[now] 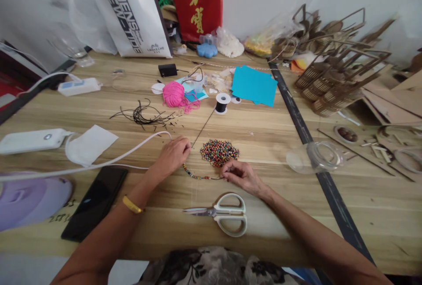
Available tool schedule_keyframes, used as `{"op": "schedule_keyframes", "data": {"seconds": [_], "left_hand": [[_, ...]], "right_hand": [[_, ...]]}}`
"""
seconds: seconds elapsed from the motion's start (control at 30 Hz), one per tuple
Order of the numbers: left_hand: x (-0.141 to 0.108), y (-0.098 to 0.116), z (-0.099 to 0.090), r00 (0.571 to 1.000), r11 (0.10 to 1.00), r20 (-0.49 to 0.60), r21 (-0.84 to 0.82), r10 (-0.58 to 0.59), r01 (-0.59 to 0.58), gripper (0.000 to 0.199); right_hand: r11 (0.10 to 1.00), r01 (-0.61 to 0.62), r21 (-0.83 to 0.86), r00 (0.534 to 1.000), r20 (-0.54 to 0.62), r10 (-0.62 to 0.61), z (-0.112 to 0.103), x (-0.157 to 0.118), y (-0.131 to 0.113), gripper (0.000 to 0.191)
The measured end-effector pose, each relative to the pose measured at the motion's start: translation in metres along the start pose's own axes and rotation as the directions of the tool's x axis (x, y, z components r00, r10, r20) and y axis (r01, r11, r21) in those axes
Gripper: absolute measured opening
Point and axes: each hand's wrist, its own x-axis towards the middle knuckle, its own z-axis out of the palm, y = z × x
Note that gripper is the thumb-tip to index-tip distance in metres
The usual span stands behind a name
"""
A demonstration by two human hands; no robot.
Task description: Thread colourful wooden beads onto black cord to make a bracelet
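A black cord (203,128) runs from a white spool (223,103) down to my left hand (176,153), whose fingers are pinched on it. Below that hand, a curved row of colorful beads (194,175) is threaded on the cord. The cord's bare end reaches my right hand (240,175), where thumb and forefinger are closed together at the near edge of a pile of loose beads (219,152). Scissors (227,213) with pale handles lie nearer to me, blades pointing left.
Black cord pieces (145,116) and a pink yarn ball (173,94) lie at the back left. A phone (95,201) and white cable (132,149) are left. Blue sheets (254,85), a clear plastic lid (316,157) and brown baskets (332,78) are right.
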Motion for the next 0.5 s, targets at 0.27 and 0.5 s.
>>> {"op": "schedule_keyframes", "data": {"seconds": [0.27, 0.5], "left_hand": [[0.0, -0.008, -0.009, 0.99, 0.64, 0.123, -0.756, -0.072, 0.14, 0.017], [-0.006, -0.011, -0.012, 0.987, 0.408, 0.159, -0.903, 0.024, 0.136, 0.017]], "right_hand": [[0.999, -0.023, 0.046, 1.0, -0.008, 0.023, -0.001, 0.001, -0.002, 0.027], [0.99, -0.053, 0.131, 0.999, 0.001, 0.053, -0.002, 0.002, -0.003, 0.028]]}}
